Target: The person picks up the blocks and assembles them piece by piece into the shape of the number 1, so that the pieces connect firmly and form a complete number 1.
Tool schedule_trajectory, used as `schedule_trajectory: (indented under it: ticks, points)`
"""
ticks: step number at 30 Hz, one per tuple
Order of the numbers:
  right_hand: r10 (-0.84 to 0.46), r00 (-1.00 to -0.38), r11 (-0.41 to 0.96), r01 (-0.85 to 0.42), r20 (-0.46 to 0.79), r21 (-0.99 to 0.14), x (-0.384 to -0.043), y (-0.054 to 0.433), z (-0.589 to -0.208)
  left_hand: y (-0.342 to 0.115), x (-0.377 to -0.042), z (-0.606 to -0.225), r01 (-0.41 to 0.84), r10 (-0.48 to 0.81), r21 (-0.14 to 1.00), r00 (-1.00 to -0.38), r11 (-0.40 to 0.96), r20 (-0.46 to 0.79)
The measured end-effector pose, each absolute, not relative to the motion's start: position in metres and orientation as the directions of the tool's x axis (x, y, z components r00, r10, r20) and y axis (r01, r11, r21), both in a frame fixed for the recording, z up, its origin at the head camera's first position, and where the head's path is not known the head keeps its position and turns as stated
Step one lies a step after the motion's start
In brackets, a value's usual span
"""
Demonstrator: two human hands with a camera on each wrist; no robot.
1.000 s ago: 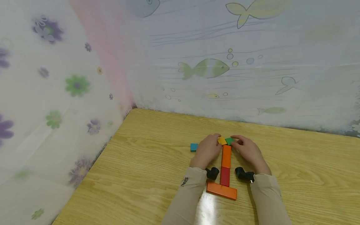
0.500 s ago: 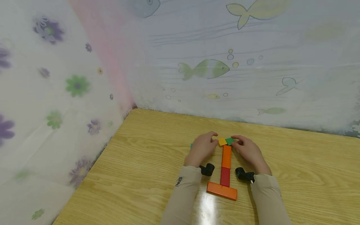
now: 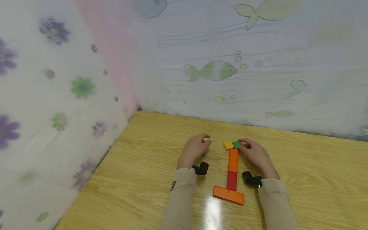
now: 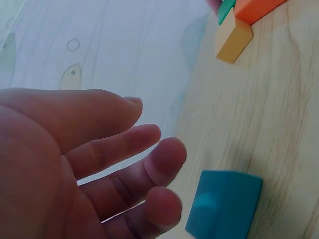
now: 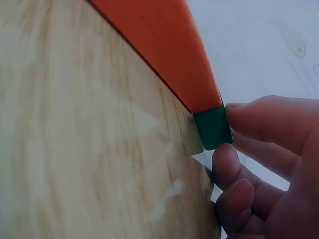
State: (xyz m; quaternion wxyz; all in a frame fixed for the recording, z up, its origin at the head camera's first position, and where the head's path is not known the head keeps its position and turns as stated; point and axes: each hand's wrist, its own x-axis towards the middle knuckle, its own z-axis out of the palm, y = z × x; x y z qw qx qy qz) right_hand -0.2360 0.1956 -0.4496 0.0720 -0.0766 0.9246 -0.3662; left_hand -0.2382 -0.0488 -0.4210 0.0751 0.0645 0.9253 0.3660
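Note:
My left hand (image 3: 193,150) is over the table left of the blocks, its fingers bent loosely with nothing between them. Just beyond its fingertips in the left wrist view lies a blue block (image 4: 227,205), mostly hidden by the hand in the head view. With thumb and fingertips, my right hand (image 3: 256,156) pinches a green block (image 3: 236,144). Touching the green one is a yellow block (image 3: 228,145). Below them an orange block (image 3: 233,160) and a red block (image 3: 232,181) form an upright line, ending at a crosswise orange block (image 3: 228,195).
The wooden table (image 3: 143,179) meets a fish-patterned cloth wall (image 3: 212,89) at the back and a flowered one (image 3: 57,105) on the left. Black wrist cameras (image 3: 202,168) stick out from both wrists, close above the table.
My left hand has let go of the yellow block and moved left, to the blue block. The right hand stays at the green block. The head view has shifted slightly.

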Motion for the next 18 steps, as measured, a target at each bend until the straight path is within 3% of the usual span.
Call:
schedule_trajectory:
  ticks: [18]
  points:
    - [-0.190,-0.979,0.729,-0.089,-0.076,-0.679,-0.236,0.195,-0.450,-0.071,-0.235,-0.415,-0.051,0.094,0.557,-0.969,0.829,-0.230]
